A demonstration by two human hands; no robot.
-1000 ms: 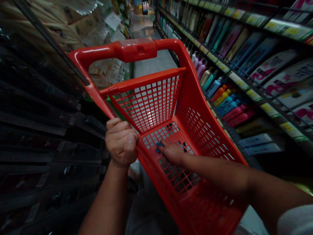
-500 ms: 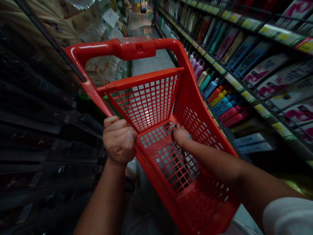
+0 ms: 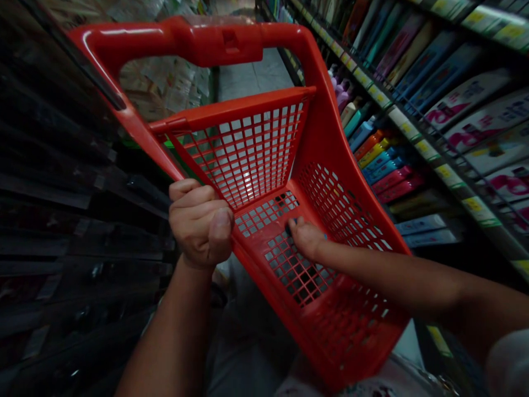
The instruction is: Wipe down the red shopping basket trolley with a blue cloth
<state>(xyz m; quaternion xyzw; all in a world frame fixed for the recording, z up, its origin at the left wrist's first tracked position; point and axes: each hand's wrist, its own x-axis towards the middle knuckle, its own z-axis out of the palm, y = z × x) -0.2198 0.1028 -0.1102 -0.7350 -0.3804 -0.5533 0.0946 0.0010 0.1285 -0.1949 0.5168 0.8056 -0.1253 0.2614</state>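
Observation:
A red plastic shopping basket (image 3: pixel 363 342) with grid-holed walls stands tilted in front of me, its thick handle (image 3: pixel 223 41) at the far end. My left hand (image 3: pixel 200 223) is wrapped in a fist around the left rim. Deep inside, over the perforated bottom, is my right hand (image 3: pixel 308 238), fingers curled. A small dark thing (image 3: pixel 291 225) shows at its fingertips; its kind is too unclear to name. Part of the right palm is hidden from view. A dark rod (image 3: pixel 82 69) joins the handle frame at the upper left.
Shelves on the right hold rows of coloured bottles (image 3: pixel 384 165) and white-and-pink packs (image 3: pixel 475 129), with price tags (image 3: pixel 446 171) along the edges. Dark racks (image 3: pixel 61 248) line the left. A grey tiled aisle floor (image 3: pixel 243 77) runs ahead between them.
The handle end of the basket has come closer and higher in view. My right hand has shifted slightly down inside the basket, while my left keeps its grip on the rim.

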